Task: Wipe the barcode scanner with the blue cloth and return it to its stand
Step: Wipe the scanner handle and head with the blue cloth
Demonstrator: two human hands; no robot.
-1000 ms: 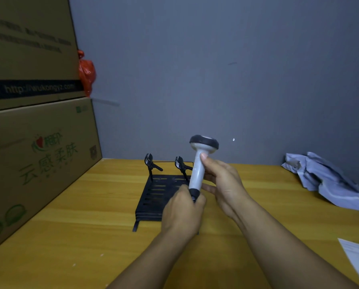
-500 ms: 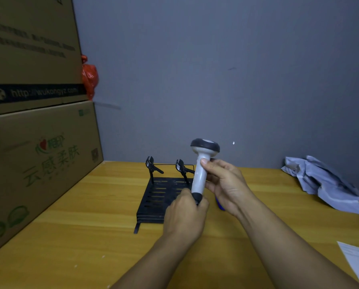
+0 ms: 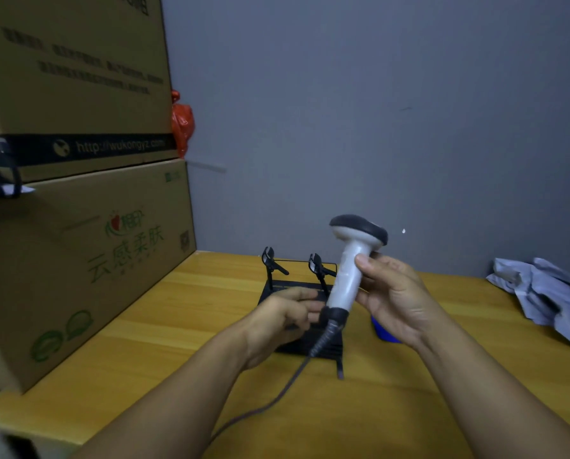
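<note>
Both hands work above the table's far edge: right hand point(image 3: 396, 303) pinches the tilted barcode scanner point(image 3: 351, 270) mid-handle, left hand point(image 3: 283, 318) loosely spread beside its base, apparently freeing it for wiping.

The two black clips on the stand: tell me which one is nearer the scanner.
The right-hand clip, standing just left of the scanner handle held by the right hand. The other clip stands farther left.

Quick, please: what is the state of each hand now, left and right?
Left hand: open, fingers loose beside the base of the barcode scanner, holding nothing.
Right hand: closed on the barcode scanner handle, holding it tilted above the table.
</note>
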